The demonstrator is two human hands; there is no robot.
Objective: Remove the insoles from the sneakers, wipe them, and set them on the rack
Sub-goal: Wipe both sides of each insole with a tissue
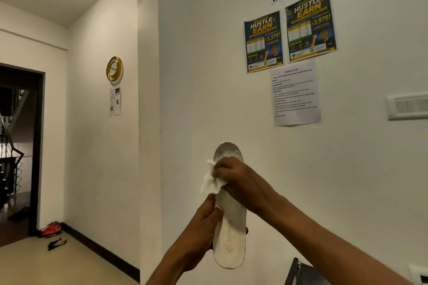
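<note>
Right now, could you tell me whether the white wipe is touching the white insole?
Touching: the head view shows the right hand pressing the white wipe onto the white insole.
</note>
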